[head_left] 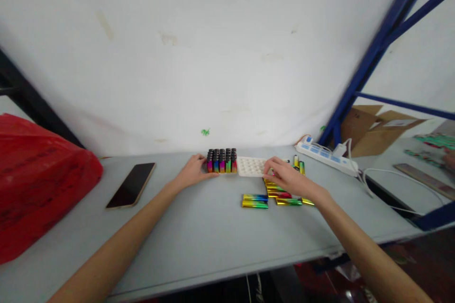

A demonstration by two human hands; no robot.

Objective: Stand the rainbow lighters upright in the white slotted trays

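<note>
Several upright lighters (pixel 222 161) with black tops and shiny coloured bodies stand in rows in a tray. My left hand (pixel 194 170) is at their left side, its fingers around the tray's left end. Just to their right lies a white tray (pixel 250 166) with rows of round hollows. My right hand (pixel 280 173) is at that tray's right end, fingers bent down; what its fingertips hold, if anything, is hidden. Loose shiny lighters (pixel 275 189) lie under and beside my right hand. Two more lighters (pixel 255 201) lie side by side nearer the table's front.
A black phone (pixel 131 185) and a red plastic bag (pixel 42 189) are on the left of the table (pixel 199 246). At the right are a white power strip (pixel 327 157) with cables, a blue metal frame (pixel 377 47), a cardboard box (pixel 373 128) and part of another person's hand.
</note>
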